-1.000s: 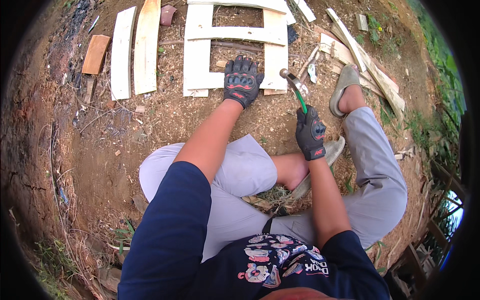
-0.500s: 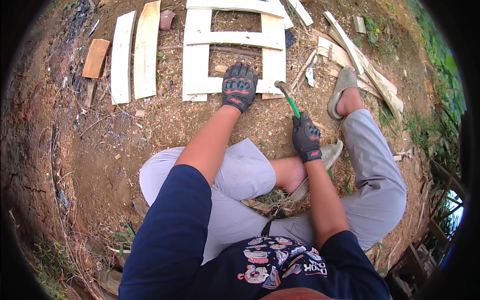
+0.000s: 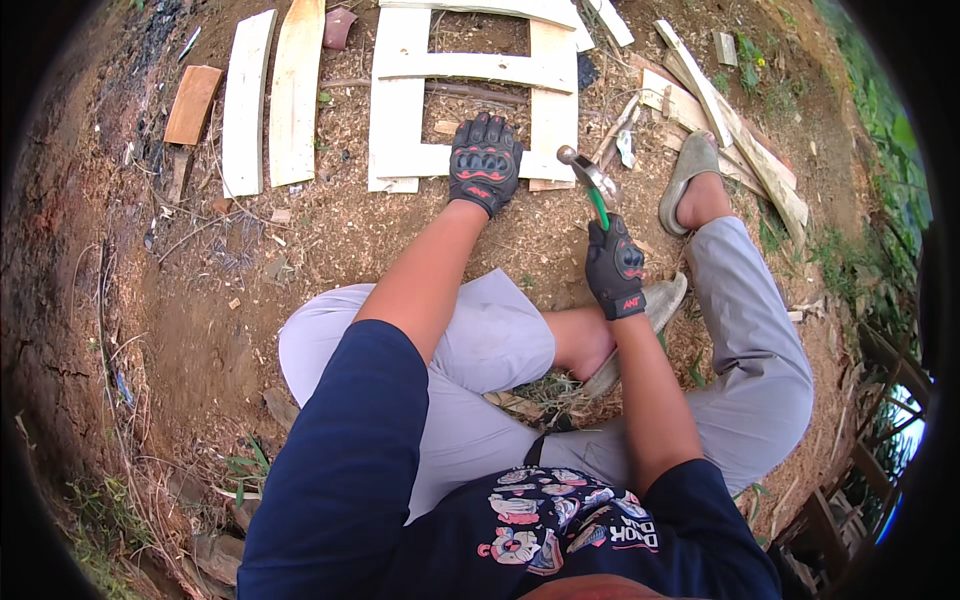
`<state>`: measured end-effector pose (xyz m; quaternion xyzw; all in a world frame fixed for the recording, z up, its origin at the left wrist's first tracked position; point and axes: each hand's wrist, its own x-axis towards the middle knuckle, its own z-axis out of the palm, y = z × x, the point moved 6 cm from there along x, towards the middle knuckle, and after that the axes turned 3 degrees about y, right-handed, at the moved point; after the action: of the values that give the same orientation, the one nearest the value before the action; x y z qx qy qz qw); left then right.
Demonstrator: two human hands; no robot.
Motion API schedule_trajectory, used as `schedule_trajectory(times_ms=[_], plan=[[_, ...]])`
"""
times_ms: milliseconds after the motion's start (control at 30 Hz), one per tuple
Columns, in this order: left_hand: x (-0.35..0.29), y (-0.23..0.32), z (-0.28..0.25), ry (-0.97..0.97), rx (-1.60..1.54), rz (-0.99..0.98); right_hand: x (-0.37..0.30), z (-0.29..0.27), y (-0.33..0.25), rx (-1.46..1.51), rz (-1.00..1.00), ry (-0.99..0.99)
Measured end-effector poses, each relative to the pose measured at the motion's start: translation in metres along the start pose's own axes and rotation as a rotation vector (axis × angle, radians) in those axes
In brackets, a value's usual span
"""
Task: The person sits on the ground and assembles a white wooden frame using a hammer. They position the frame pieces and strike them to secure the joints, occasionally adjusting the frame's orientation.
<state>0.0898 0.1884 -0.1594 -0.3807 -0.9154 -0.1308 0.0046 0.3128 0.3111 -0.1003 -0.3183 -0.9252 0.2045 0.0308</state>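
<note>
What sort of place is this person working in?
Outdoors, probably a dirt yard used as a makeshift woodworking spot: brown bare-earth ground scattered with small pale wood bits, leafy green plants at the right edge, and flat pale wooden boards laid as a frame.

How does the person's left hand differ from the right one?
The left hand lies palm down, flattened out; the right hand curls around a green-handled hammer. The left hand is over the nearest board of the wooden frame; the right hand is lower in the picture, clear of the frame. Both wear black gloves with red markings.
</note>
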Motion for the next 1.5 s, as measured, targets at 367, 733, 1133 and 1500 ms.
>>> schedule_trajectory(times_ms=[367, 733, 1133, 1500], plan=[[-0.002, 0.000, 0.000, 0.031, 0.009, 0.014, -0.005, 0.025, 0.021, -0.164, 0.094, -0.187], [-0.001, -0.010, 0.003, 0.085, 0.032, 0.030, 0.001, 0.011, 0.003, -0.047, -0.010, 0.009], [-0.005, -0.005, -0.001, 0.068, 0.012, 0.053, -0.004, 0.004, -0.013, 0.074, 0.013, -0.022], [0.002, -0.003, 0.000, 0.014, 0.006, 0.018, -0.001, 0.032, 0.005, -0.130, 0.072, -0.192]])
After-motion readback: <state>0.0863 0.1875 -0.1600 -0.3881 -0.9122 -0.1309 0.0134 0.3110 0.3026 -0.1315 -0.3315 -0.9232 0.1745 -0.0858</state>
